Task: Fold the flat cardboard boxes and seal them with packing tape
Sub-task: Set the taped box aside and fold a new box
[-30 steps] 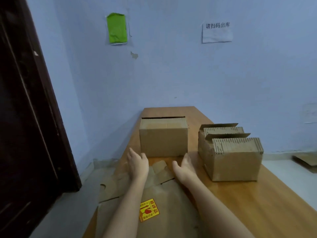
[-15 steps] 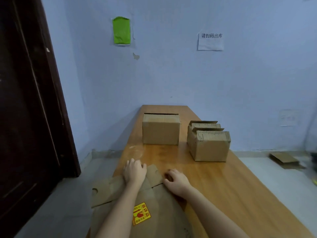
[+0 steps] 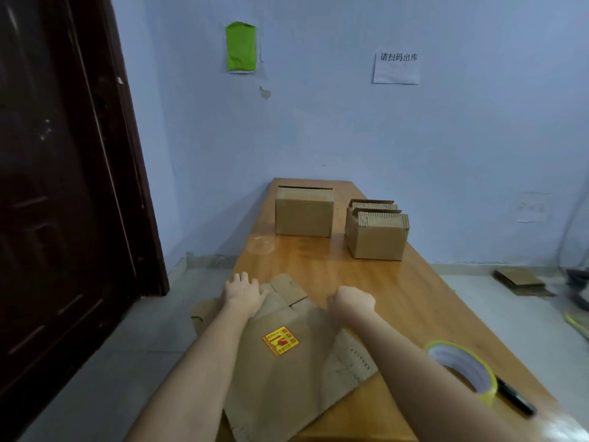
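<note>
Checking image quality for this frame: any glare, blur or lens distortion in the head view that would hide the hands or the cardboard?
Head view: a pale sheen on the table; wide-angle bending of the door; overall soft focus. The left hand, right hand and flat cardboard are readable; the tape roll and marker at the edge are smeared.

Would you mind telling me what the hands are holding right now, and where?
Both hands are on the flat brown cardboard box at its far flap end: the left hand rests on top, the right hand grips the edge with curled fingers.

Flat cardboard box [image 3: 287, 362] on table edge, tape roll [image 3: 462, 366] right
</note>
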